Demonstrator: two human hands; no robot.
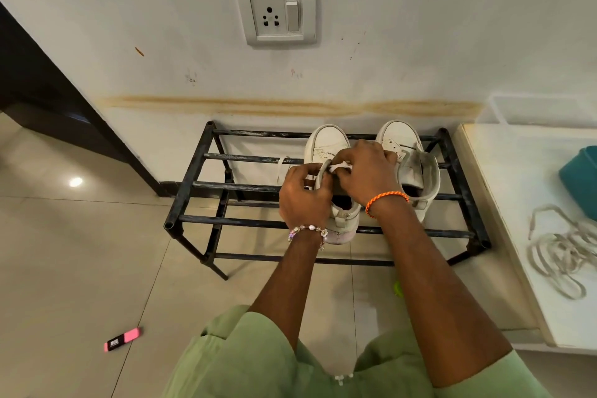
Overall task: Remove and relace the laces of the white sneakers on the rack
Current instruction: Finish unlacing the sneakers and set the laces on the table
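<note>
Tiled floor (80, 252), black rack (200, 187) against the wall. Both sneakers stand on it; left hand (303, 194) and right hand (365, 171) pinch a lace (340, 166) at the left sneaker (326, 142). Likely unlacing or threading; next, feed the tip through an eyelet.

One camera only here, riding on the person's head and looking forward and steeply down. It is facing a white wall, where a socket plate (275, 12) is sitting high in the picture, and it is taking in the black shoe rack (323, 223) square on at mid-frame. The forearms are reaching up from the bottom edge, so the lens is sitting close above the work. The wide angle is bending the edges, catching tiled floor (80, 252) on the left and a white ledge (517, 203) on the right. No second view is sharing this scene.
</note>
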